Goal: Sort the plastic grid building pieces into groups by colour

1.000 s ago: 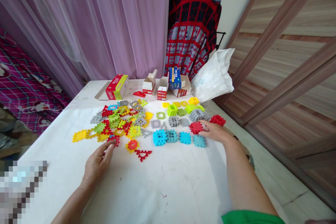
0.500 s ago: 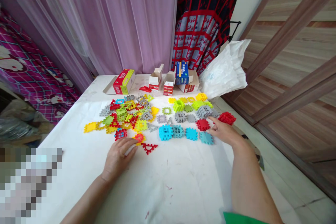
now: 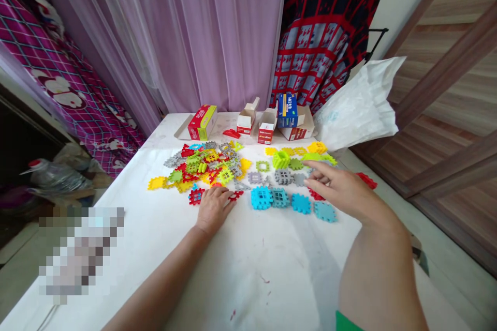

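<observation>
My left hand [image 3: 214, 208] lies on the near edge of a mixed pile of toothed plastic building pieces [image 3: 194, 165]. Its fingers are loosely stretched over a red triangular piece [image 3: 236, 196], which pokes out by the fingertips. An orange-red round piece [image 3: 217, 184] shows just past the knuckles. A red window piece [image 3: 196, 196] is left of that hand. My right hand [image 3: 341, 189], index finger and thumb apart, hovers above the sorted pieces. Beneath it a red square stack [image 3: 316, 194] is partly covered. Nearby are grey squares [image 3: 284, 178] and a pale blue square [image 3: 325, 211].
Blue blocks [image 3: 261, 197] and lime-green blocks [image 3: 280, 159] stand in the sorted group. Along the back are opened small boxes [image 3: 267, 133], a red-and-yellow box [image 3: 202, 122], a blue box [image 3: 287, 110] and a white plastic bag [image 3: 357, 106]. Red pieces [image 3: 366, 181] lie at the right edge.
My left hand has moved right, onto the red triangular piece. My right hand has lifted away from the red and pale blue squares. The whole view has turned slightly left.
</observation>
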The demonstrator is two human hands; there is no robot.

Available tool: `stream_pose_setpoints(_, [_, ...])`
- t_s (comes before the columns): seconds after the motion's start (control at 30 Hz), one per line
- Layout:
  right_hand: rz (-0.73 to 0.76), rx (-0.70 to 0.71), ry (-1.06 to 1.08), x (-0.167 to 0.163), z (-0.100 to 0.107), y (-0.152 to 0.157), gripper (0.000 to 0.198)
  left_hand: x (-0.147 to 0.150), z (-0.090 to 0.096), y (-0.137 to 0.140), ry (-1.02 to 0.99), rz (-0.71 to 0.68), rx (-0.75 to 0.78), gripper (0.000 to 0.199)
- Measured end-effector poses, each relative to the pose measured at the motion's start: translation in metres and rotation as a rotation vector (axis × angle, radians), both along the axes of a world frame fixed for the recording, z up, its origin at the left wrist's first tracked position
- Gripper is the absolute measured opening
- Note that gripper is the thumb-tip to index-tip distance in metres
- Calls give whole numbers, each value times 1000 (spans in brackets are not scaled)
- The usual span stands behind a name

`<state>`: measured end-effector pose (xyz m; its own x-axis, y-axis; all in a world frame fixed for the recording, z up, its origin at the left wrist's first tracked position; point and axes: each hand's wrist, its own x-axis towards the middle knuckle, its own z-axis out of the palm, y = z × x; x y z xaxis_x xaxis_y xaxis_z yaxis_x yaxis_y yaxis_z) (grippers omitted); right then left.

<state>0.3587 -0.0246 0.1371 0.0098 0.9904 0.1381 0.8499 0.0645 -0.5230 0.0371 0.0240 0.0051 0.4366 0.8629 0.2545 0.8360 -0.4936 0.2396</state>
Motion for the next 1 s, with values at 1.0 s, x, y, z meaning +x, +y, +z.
stream_pose_setpoints(1.0, [96, 144, -8, -39, 3, 12, 39, -36, 42, 72, 45, 377, -211, 22])
